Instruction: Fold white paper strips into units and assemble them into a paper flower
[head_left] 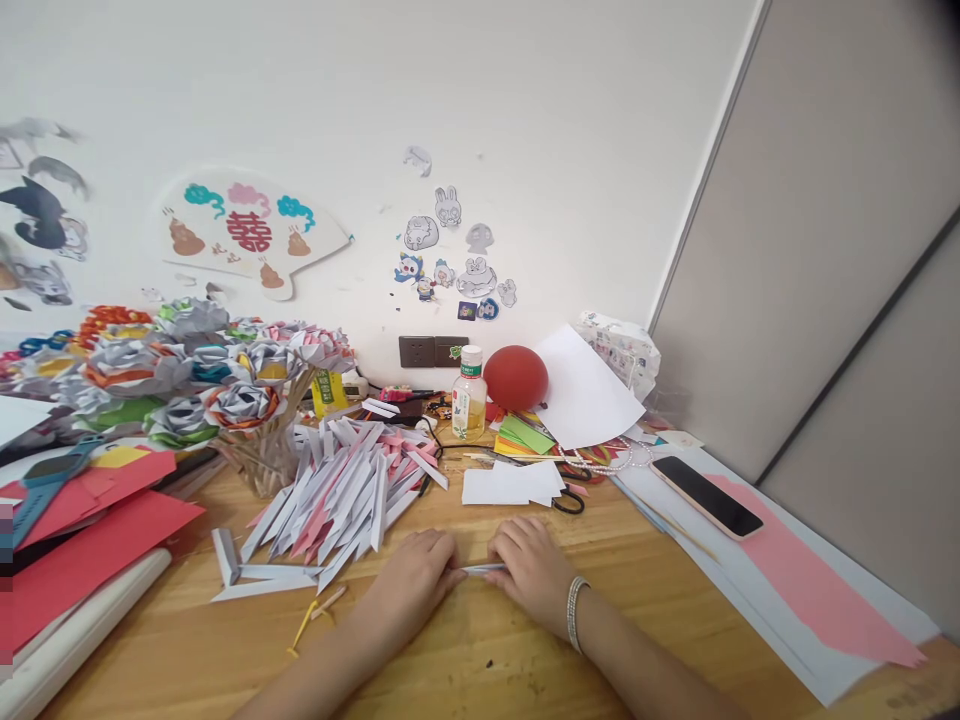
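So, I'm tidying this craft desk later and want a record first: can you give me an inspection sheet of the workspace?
Surface: wooden table, crowded at the back, bare near the hands.
Job's things: thin white paper strip; pile of folded strips behind it.
Clutter: paper flowers, red sheets, bottle, balloon, scissors, phone on the right.
Hands: left hand and right hand each hold an end of the strip.
Cables: thin dark cord near the bottle; wall socket above.
Surroundings: white wall with stickers; grey panel at right.
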